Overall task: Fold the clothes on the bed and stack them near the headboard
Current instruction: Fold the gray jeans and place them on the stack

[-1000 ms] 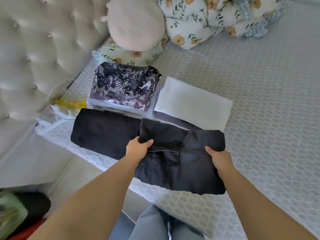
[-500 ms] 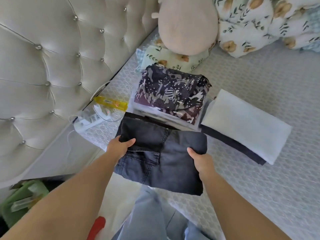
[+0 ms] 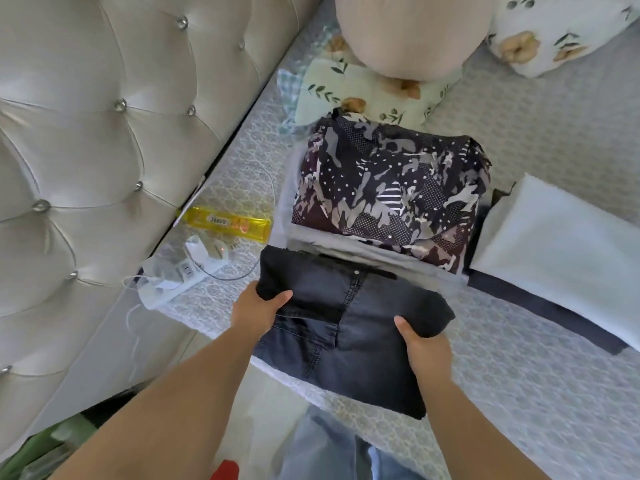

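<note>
Folded dark denim jeans [image 3: 349,327]: carried leftward since a second ago, when they lay beside a dark folded piece near the bed's edge; now over that spot, just in front of the patterned stack, button end toward it.
Left hand [image 3: 258,311]: clamped on the jeans' left edge, thumb on top.
Right hand [image 3: 424,344]: clamped on the right edge, thumb on top; hands well apart.
Patterned garment [image 3: 391,190]: folded, atop a stack of pale folded pieces, near the tufted headboard [image 3: 104,133].
White folded cloth [image 3: 561,244]: over a dark piece, right of the stack; unmoved.
Yellow packet [image 3: 227,223]: on the bed [image 3: 536,393] by the headboard; printed label too blurred to read.
White power strip [image 3: 173,277]: beside the packet, with cable.
Round pink cushion [image 3: 412,32] and floral pillow [image 3: 367,95]: behind the stack.
</note>
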